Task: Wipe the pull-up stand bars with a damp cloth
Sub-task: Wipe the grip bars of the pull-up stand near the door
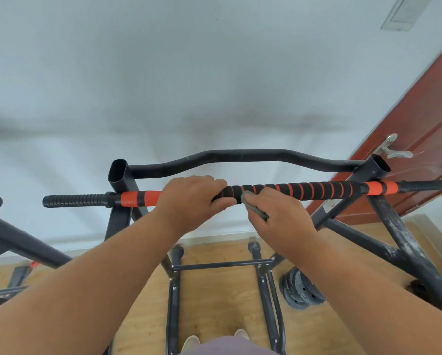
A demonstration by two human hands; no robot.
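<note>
The left hand [191,198] is clenched around the padded pull-up bar [304,192], fingers curled over the top and thumb tucked under it, just left of the bar's middle. Beside it, almost touching, the right hand [279,216] pinches a small grey cloth [255,207] and presses its upper edge against the black-and-orange spiral foam of the same bar.

Going from the left: a second dark frame [17,239] enters at the edge, then the bar's ribbed black end grip [74,200], a solid orange band, the open-topped left upright [118,180], the two hands, the striped foam, another orange band and the right upright [376,167] (its lower legs are scuffed with pale marks). Behind the padded bar a bare black bar [240,156] with a raised middle links the two uprights.

Below, on the wooden floor [214,303], the stand's base rails run forward, and a stack of grey weight plates [300,290] leans to their right. A reddish-brown door [425,119] with a metal handle stands at far right.
</note>
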